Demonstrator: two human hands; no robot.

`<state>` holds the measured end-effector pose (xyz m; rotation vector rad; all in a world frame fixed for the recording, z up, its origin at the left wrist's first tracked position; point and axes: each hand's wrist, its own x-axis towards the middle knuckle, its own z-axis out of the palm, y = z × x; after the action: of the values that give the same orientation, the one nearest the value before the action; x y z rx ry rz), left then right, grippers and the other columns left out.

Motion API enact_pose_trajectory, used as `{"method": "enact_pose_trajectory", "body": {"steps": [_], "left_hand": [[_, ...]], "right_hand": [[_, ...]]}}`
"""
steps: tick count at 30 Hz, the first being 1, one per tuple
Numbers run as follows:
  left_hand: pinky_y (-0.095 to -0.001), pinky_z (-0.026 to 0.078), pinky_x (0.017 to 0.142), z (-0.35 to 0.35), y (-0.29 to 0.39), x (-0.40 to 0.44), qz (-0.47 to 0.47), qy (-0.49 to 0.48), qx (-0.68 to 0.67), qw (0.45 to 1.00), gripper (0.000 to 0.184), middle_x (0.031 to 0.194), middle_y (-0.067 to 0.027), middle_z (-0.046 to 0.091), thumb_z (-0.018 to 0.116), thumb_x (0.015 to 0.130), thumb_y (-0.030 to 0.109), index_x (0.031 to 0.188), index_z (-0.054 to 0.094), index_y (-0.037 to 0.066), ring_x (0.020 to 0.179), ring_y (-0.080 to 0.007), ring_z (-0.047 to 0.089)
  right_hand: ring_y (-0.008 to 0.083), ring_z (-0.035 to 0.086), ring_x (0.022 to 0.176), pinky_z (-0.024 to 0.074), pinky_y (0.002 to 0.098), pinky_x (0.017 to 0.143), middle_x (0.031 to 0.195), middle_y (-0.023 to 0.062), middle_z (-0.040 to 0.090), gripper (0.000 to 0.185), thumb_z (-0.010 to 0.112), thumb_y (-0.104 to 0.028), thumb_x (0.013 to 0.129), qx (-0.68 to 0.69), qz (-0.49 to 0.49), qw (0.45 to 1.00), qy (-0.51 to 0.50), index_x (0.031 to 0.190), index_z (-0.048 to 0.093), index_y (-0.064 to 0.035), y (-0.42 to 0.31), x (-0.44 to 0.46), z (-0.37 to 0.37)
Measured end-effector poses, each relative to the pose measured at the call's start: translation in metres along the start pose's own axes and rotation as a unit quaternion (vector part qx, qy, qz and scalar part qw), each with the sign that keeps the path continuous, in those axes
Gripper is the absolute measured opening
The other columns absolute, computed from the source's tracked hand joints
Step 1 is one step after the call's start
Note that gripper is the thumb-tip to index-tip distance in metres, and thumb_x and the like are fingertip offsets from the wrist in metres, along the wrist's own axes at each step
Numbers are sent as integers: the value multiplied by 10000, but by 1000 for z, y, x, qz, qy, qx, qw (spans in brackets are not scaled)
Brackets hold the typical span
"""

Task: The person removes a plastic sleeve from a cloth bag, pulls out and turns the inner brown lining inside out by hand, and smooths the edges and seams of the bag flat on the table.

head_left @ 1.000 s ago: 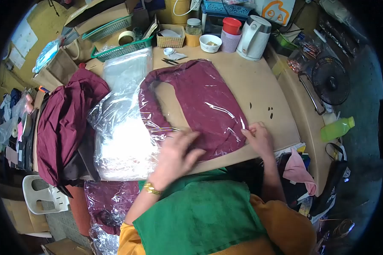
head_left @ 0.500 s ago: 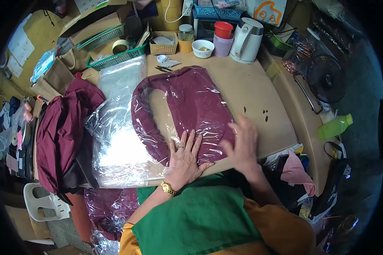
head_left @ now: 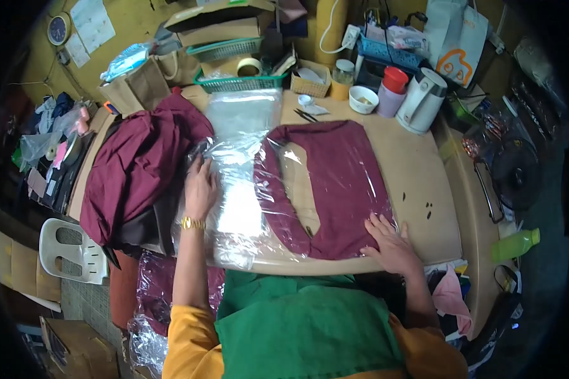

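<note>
A folded maroon garment in a clear plastic bag (head_left: pixel 354 183) lies flat on the table, one narrow part curving round on its left side. My right hand (head_left: pixel 391 245) rests on its lower right corner, fingers spread. My left hand (head_left: pixel 200 187), with a gold watch on the wrist, is open between a heap of maroon cloth (head_left: pixel 133 158) and a stack of clear plastic bags (head_left: pixel 243 120). Its fingers point away from me, by the heap's right edge; whether they touch the cloth or the plastic I cannot tell.
At the back stand a green basket (head_left: pixel 240 83), a white bowl (head_left: pixel 363 100) and an electric kettle (head_left: pixel 420 104). Black snips (head_left: pixel 306 115) lie in front of them. A lime-green bottle (head_left: pixel 516 245) is at the right, and a white plastic chair (head_left: pixel 73 252) at lower left.
My left hand has left the bagged garment and moved left to the maroon heap. The right hand has come down onto the bag's lower corner. The view has shifted left.
</note>
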<state>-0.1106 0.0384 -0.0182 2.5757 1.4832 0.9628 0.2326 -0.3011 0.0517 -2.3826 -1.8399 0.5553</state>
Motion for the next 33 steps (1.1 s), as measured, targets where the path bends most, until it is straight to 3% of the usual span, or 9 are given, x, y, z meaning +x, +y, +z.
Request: {"method": "enact_pose_trajectory", "body": {"steps": [2, 9, 12, 16, 18, 20, 23, 28, 33], "left_hand": [[-469, 442, 940, -54, 35, -15, -15, 90, 46, 995, 510, 1212, -227, 558, 667, 873, 212, 1347, 535, 78, 1117, -401, 542], [-463, 473, 930, -47, 52, -63, -145, 61, -88, 984, 903, 1194, -309, 512, 708, 832, 113, 1574, 193, 146, 1035, -440, 569], [-377, 491, 722, -39, 24, -79, -9, 144, -122, 982, 492, 990, -154, 683, 638, 823, 30, 1310, 603, 95, 747, -319, 616], [-264, 485, 698, -175, 27, -134, -223, 132, -138, 956, 275, 868, -90, 709, 580, 819, 30, 1060, 710, 10, 755, -123, 626], [-367, 531, 753, -263, -8, -228, -415, 40, 33, 908, 251, 957, -144, 713, 613, 790, 46, 1019, 715, 41, 814, -265, 680], [-424, 495, 894, -311, 1, -270, -381, 135, 368, 838, 289, 1189, -166, 640, 684, 823, 118, 1110, 693, 89, 1050, -314, 624], [-473, 381, 1068, -319, 11, -263, -300, 316, 293, 851, 440, 1398, -163, 533, 709, 869, 221, 1293, 627, 134, 1295, -357, 493], [-690, 89, 1131, -181, -73, -284, -369, 42, 261, 891, 724, 1628, -121, 209, 642, 893, 488, 1518, 379, 234, 1497, -406, 136], [-749, 51, 1095, -71, -150, -315, -400, -130, 187, 888, 796, 1662, -101, 55, 522, 914, 610, 1574, 231, 273, 1502, -438, 49]], "right_hand": [[336, 506, 1299, 367, 474, 1101, 1459, 164, 477, 493, 666, -307, 909, 103, -79, 990, 54, 1337, 573, -81, 46, 8, 13], [320, 612, 1113, 468, 395, 971, 1197, 190, 614, 383, 673, -137, 884, 305, 91, 893, 317, 1249, 613, -38, 33, 100, 8], [296, 628, 1073, 483, 377, 944, 1137, 177, 641, 334, 657, -73, 876, 143, -82, 953, 254, 1206, 638, -19, 24, 141, 21], [274, 640, 998, 497, 357, 887, 1099, 154, 652, 308, 620, 11, 871, 292, -168, 904, 262, 1178, 649, 5, -54, 143, -3], [253, 639, 925, 500, 360, 838, 1056, 133, 663, 313, 630, 50, 851, 300, -289, 869, 266, 1158, 664, -2, -143, 116, -10], [263, 631, 815, 508, 362, 738, 954, 115, 666, 353, 678, 71, 813, 327, -459, 788, 248, 1152, 681, -30, -214, 100, 21], [279, 608, 730, 501, 403, 621, 870, 145, 584, 357, 675, 46, 825, 351, -586, 726, 74, 1174, 657, -25, -310, 77, 46], [379, 620, 866, 525, 452, 721, 1043, 182, 506, 395, 623, -34, 841, 178, -579, 795, -20, 1232, 563, -37, -383, 110, 185], [441, 147, 1476, 145, 710, 1123, 1580, 193, 256, 845, 742, -565, 747, -88, -626, 771, -78, 1446, 460, -183, -358, 91, 221]]}}
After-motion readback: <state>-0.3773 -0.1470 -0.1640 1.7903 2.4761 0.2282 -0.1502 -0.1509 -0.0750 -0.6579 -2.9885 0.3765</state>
